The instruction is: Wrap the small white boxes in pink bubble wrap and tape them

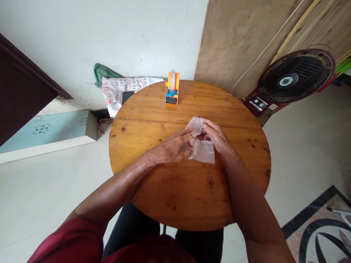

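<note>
- Head view: here we are above the round wooden counter (170,190), with both hands together on a piece of clear bubble wrap (206,151) just beyond the middle.
- The left hand (178,146) has it from the left side, thumb and curled fingers gripping the plastic.
- And the right hand (216,137) is in on the other side, fingers bent and grasping its right edge.
- One flap points away from the person, another lies toward them; whether the wrap contains anything, I cannot tell, as the fingers cover its middle.
- Up by the far edge stands the orange-and-blue tape dispenser (177,82), a roll of clear tape (173,80) seated in it.
- Past the far left edge, a white printed sack (112,91) and a green bag (101,73); their contents are unclear.
</note>
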Action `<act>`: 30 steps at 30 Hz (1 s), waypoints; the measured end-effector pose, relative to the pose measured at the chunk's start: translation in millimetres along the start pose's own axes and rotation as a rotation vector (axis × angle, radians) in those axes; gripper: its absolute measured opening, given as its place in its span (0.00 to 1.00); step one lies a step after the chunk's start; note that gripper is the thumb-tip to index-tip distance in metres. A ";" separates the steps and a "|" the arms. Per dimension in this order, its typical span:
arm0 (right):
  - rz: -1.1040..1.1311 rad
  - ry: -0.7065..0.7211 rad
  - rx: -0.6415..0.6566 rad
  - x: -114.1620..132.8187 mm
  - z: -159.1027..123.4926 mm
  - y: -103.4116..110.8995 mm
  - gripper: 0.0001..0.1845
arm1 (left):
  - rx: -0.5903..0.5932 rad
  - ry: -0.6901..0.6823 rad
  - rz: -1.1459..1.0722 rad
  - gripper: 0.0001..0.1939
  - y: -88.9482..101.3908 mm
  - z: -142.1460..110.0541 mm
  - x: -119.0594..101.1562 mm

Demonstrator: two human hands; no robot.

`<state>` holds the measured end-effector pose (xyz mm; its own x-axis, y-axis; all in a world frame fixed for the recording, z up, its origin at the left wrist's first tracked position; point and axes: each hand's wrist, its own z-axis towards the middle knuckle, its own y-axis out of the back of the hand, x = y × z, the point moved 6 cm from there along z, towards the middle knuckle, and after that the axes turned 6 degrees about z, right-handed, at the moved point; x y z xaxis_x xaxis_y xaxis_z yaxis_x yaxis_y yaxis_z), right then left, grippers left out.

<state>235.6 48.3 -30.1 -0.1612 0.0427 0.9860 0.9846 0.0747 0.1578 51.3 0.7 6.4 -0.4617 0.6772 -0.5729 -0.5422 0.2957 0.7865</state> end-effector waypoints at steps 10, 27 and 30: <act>-0.008 0.025 -0.058 18.1 -8.6 -11.4 0.18 | -0.020 -0.056 0.034 0.08 -3.2 1.3 0.3; -0.391 0.065 -0.227 16.9 28.0 -12.0 0.11 | -0.016 0.023 0.068 0.06 0.0 1.7 -8.8; -0.496 0.132 -0.229 18.0 35.1 -11.1 0.12 | -0.027 0.022 0.090 0.07 -0.3 0.4 -10.2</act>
<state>219.5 83.2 -16.0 -0.6132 -0.0682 0.7870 0.7849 -0.1647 0.5973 56.5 -6.0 12.1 -0.5242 0.6855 -0.5053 -0.5166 0.2157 0.8286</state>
